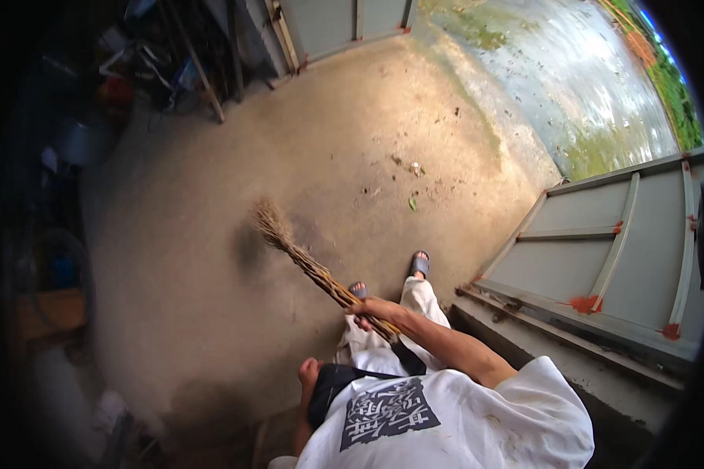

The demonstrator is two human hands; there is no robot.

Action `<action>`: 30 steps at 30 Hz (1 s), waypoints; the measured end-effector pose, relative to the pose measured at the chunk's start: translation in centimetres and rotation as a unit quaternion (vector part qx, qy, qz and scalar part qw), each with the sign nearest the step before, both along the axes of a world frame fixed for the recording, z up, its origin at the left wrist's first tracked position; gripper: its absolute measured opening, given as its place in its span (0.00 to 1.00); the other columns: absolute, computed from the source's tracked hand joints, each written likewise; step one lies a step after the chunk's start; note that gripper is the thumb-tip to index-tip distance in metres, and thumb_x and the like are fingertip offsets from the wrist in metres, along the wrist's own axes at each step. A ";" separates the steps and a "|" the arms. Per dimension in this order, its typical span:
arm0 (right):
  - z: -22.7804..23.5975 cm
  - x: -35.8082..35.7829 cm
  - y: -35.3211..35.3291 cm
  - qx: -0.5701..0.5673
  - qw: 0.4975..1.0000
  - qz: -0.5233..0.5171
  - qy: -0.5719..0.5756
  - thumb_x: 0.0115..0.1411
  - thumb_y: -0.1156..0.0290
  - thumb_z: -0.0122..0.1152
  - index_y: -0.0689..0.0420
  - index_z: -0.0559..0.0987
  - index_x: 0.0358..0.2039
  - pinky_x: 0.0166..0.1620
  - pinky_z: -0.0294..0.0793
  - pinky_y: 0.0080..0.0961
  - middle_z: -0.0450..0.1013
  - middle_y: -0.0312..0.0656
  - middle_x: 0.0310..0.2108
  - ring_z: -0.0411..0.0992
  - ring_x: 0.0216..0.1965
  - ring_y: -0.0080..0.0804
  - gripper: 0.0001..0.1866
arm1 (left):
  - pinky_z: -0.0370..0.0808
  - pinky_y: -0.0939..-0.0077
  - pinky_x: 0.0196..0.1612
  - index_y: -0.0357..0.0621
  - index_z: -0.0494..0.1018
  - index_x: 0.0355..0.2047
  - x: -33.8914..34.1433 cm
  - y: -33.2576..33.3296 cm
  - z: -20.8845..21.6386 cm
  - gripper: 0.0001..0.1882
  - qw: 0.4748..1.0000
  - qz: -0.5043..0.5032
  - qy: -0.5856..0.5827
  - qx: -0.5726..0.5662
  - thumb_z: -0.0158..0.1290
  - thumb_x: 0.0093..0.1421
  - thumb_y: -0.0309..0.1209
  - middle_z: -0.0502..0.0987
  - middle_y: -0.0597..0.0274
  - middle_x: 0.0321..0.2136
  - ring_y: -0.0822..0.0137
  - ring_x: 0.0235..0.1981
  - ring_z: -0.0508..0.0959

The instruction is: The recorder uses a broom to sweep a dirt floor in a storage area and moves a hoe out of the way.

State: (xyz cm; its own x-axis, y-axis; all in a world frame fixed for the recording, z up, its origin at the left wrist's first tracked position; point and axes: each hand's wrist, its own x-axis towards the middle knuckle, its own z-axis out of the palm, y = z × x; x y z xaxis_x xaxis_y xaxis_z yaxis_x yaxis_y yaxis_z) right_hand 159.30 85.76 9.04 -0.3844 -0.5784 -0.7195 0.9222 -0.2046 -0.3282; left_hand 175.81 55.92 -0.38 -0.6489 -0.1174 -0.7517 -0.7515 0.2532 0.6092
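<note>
A long broom of bundled twigs (314, 273) slants from my body out to the front left. My right hand (374, 309) is wrapped round it near its close end. Its frayed, bushy tip (270, 216) hangs over the concrete floor (211, 172); whether it touches is unclear. At my left side, my left hand (310, 370) is curled closed beside a black bag (338, 384) worn at my waist. Nothing shows in that hand, though its palm is hidden. Ahead of my feet lie a green leaf (412, 204) and scattered dry debris (408, 166).
A grey metal door panel (587, 250) with a raised sill (571, 336) stands at my right. Another grey panel (336, 27) is at the far side. Wet ground (563, 78) lies outside at far right. Dark clutter and a leaning pole (195, 66) fill the far left.
</note>
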 end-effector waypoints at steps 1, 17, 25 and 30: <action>-1.9 -0.3 -1.9 -0.067 0.997 -0.018 -0.032 0.53 0.67 0.56 0.57 0.67 0.27 0.13 0.63 0.14 0.64 0.33 0.14 0.62 0.10 0.18 0.09 | 0.74 0.76 0.32 0.35 0.69 0.35 0.9 0.6 -0.1 0.10 0.995 0.093 -0.022 0.016 0.44 0.57 0.30 0.75 0.57 0.25 0.68 0.27 0.75; 1.0 4.5 39.0 0.102 0.955 -0.229 -0.156 0.53 0.78 0.47 0.46 0.55 0.56 0.12 0.59 0.14 0.59 0.35 0.16 0.58 0.12 0.18 0.30 | 0.74 0.79 0.26 0.35 0.67 0.42 -0.3 14.8 1.9 0.14 0.993 0.089 -0.074 -0.018 0.47 0.56 0.29 0.75 0.55 0.27 0.69 0.23 0.75; 3.0 3.5 40.9 0.280 0.933 -0.226 -0.002 0.53 0.79 0.43 0.43 0.53 0.58 0.12 0.53 0.10 0.53 0.30 0.12 0.53 0.10 0.16 0.31 | 0.73 0.80 0.22 0.38 0.67 0.42 0.1 17.2 1.3 0.14 0.995 0.080 -0.052 -0.035 0.47 0.56 0.30 0.75 0.57 0.26 0.71 0.22 0.75; 5.1 2.6 33.3 0.220 0.968 -0.120 -0.004 0.52 0.78 0.45 0.48 0.51 0.59 0.13 0.58 0.15 0.59 0.33 0.14 0.58 0.11 0.19 0.34 | 0.72 0.81 0.22 0.39 0.69 0.39 0.2 16.4 1.7 0.12 0.983 0.167 -0.065 -0.033 0.47 0.56 0.30 0.75 0.59 0.25 0.73 0.21 0.74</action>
State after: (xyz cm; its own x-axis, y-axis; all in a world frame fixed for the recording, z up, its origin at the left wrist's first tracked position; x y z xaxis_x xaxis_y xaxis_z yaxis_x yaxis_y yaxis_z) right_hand 161.94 119.03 14.17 -0.4628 -0.1105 -0.8795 0.8685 -0.2551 -0.4250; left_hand 175.99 72.30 1.33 -0.4653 -0.3584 -0.8094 -0.8697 0.0148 0.4934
